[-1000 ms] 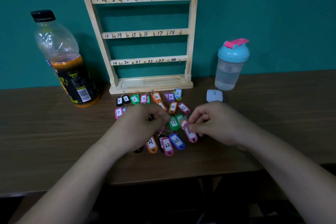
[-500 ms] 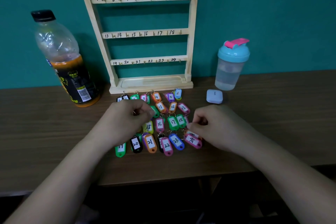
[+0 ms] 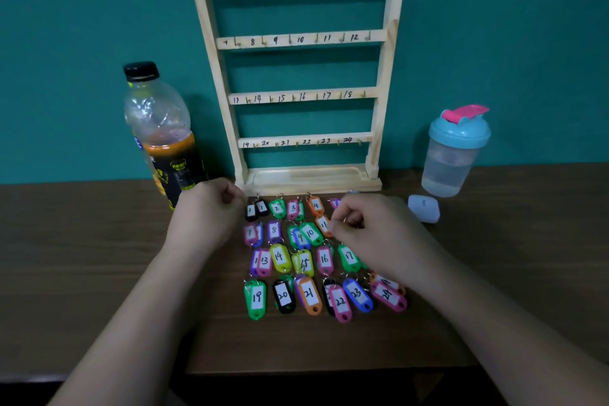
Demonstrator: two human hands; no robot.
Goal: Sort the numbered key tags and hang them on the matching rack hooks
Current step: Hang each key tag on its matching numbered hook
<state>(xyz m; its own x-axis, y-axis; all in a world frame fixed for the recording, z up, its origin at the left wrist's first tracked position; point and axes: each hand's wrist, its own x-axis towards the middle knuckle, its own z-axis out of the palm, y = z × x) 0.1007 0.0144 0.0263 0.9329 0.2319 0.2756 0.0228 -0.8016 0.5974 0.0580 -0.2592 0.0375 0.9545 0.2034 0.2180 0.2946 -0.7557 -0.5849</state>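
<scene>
Nearest you, on the wooden table [image 3: 99,241], the key tags [image 3: 309,260] lie in four rough rows in front of the rack [image 3: 296,69], apart from its hooks. The closest row runs from the green tag 19 [image 3: 255,298] through the black tag 20 [image 3: 283,296] and the orange tag 21 [image 3: 309,294] to the pink tag 24 [image 3: 388,295], farthest right of the rack's base.

Your right hand [image 3: 372,234] is curled over the right part of the rows, fingertips pinched together near tag 11 [image 3: 324,225]; whether it grips a tag I cannot tell. Your left hand [image 3: 204,211] sits at the left front corner of the rack, fingers loosely clenched just beside the black tags marked 1 [image 3: 262,207]; nothing shows in its grasp.

Beyond, the rack stands upright against the teal wall, four rails numbered 1 to 24, every hook bare. Left of the rack stands a bottle [image 3: 161,135] with orange drink; right of it a shaker cup [image 3: 456,152], with a small pale case [image 3: 424,208] in front.
</scene>
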